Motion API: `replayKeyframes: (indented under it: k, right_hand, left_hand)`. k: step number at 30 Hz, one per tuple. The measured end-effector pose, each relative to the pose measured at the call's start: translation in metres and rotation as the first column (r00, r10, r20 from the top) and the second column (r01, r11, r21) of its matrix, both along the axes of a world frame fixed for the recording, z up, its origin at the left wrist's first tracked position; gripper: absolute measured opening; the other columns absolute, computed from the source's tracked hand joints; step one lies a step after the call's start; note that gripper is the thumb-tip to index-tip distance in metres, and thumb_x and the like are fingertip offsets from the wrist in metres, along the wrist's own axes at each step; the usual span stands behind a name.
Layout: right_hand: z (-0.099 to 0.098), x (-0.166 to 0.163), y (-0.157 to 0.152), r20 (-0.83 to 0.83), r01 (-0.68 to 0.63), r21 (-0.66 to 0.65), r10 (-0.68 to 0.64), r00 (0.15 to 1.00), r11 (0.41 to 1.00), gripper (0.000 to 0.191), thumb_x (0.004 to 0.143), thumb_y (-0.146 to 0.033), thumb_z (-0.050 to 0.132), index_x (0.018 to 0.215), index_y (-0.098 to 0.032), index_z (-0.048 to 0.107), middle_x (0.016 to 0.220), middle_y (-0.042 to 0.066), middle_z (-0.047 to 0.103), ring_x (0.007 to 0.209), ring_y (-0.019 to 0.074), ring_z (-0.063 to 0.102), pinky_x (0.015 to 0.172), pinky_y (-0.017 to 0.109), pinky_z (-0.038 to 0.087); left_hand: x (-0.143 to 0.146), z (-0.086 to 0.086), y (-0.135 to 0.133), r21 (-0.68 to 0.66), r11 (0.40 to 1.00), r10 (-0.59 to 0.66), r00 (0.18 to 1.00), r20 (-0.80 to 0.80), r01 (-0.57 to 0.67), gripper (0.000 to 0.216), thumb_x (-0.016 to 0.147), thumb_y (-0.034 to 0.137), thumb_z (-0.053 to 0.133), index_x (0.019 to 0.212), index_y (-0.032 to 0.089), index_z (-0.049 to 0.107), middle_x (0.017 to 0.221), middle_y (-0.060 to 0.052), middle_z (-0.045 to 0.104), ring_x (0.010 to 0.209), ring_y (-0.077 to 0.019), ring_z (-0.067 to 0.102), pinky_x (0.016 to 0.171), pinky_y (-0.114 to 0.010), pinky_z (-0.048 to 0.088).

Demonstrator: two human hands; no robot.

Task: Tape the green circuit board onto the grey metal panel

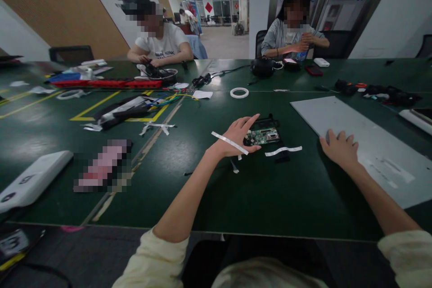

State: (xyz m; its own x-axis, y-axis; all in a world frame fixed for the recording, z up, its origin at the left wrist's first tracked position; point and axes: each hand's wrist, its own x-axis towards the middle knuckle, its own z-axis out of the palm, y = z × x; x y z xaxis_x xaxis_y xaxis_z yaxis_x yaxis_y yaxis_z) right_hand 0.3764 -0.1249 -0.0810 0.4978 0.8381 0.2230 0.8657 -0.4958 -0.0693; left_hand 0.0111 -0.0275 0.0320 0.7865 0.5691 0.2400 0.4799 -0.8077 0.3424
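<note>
My left hand (234,138) is at the left edge of a green circuit board (265,136), its thumb and fingers spread apart. The board sits in a black frame (268,122) on the table, and my hand hides its left side. A strip of white tape (229,142) crosses the back of that hand near the wrist. Just below the board lies a second white strip (283,150). My right hand (339,149) rests with fingers spread on the left edge of a flat grey panel (371,144). White strips (388,171) lie on this panel.
A tape roll (239,93) lies beyond the board. To the left are a pixelated phone-like object (104,164), a white device (35,177) and a black-and-silver bundle (124,110) with wires. Two people sit across the green table (189,198). Black cables (378,92) lie at the right.
</note>
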Motion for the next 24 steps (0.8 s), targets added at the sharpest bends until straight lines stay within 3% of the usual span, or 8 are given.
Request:
replayKeyframes:
  k: [5,10,17,24]
  right_hand:
    - [0.011,-0.034,-0.012,0.061,-0.222,-0.046,0.224,0.973,0.974,0.069,0.088,-0.06,0.02,0.137,-0.015,0.039,0.136,0.022,0.037,0.123,0.044,0.033,0.093,0.06,0.029]
    - [0.02,-0.063,-0.022,0.029,-0.439,-0.048,0.441,0.897,0.897,0.069,0.087,-0.063,0.022,0.139,-0.019,0.037,0.141,0.017,0.033,0.127,0.0417,0.031,0.096,0.06,0.029]
    - [0.037,-0.101,-0.037,-0.062,-0.681,-0.026,0.678,0.732,0.732,0.069,0.086,-0.063,0.033,0.138,-0.018,0.038,0.147,0.014,0.027,0.134,0.0395,0.021,0.102,0.058,0.027]
    - [0.056,-0.132,-0.05,-0.091,-0.852,0.027,0.85,0.518,0.522,0.06,0.086,-0.055,0.041,0.135,-0.02,0.044,0.142,0.012,0.035,0.133,0.034,0.024,0.107,0.055,0.023]
  left_hand:
    - [-0.003,0.004,0.001,0.008,1.0,-0.004,1.0,0.02,0.003,0.09,0.076,0.052,0.059,0.146,0.026,0.009,0.144,-0.012,0.029,0.132,-0.0311,0.029,0.107,-0.049,0.027]
    - [-0.004,0.009,0.0,0.024,1.0,-0.014,0.999,0.038,0.013,0.09,0.076,0.051,0.059,0.146,0.024,0.009,0.144,-0.013,0.029,0.132,-0.031,0.029,0.107,-0.049,0.027]
    - [-0.003,0.014,-0.001,0.056,0.998,-0.03,0.999,0.043,0.028,0.091,0.075,0.051,0.06,0.146,0.023,0.01,0.144,-0.014,0.028,0.132,-0.0315,0.028,0.107,-0.05,0.026]
    - [-0.004,0.011,0.0,0.064,0.997,-0.053,0.998,0.026,0.052,0.088,0.075,0.051,0.059,0.145,0.022,0.014,0.145,-0.014,0.029,0.132,-0.0305,0.029,0.108,-0.049,0.025]
